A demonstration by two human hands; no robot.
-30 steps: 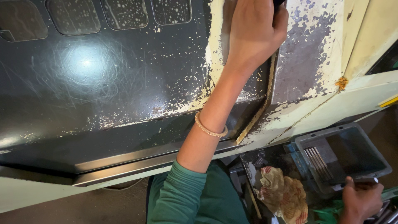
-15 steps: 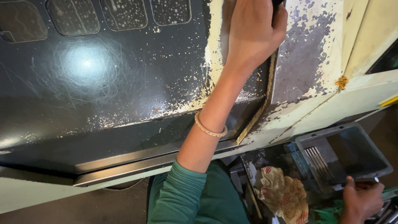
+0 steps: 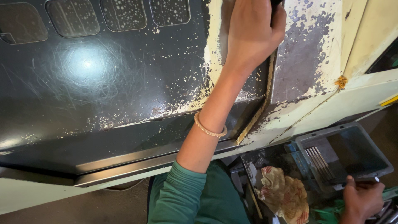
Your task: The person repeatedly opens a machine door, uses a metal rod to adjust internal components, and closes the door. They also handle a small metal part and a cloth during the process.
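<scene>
While clamped around a dark handle (image 3: 275, 4) at the top edge, left hand (image 3: 252, 35) pressed to a machine door (image 3: 107, 95) of flaking paint.
Lower right, right hand (image 3: 362, 201) closed on the rim of a grey bin (image 3: 344, 155), patterned rag (image 3: 284, 195) just beside.

Large dark machine panel (image 3: 103, 83) fills most of the view; surface scratched, speckled with pale flecks, one bright glare spot from an overhead light. Four rounded windows (image 3: 72, 16) run along its top edge. Cream paint (image 3: 365, 33) on the housing to the right, flaked down to grey metal. Metal rail (image 3: 137, 166) runs along the panel's lower edge. Dull brown floor (image 3: 83, 207) below, partly shadowed. Lower right dim, cluttered with metal parts, details unclear.
</scene>
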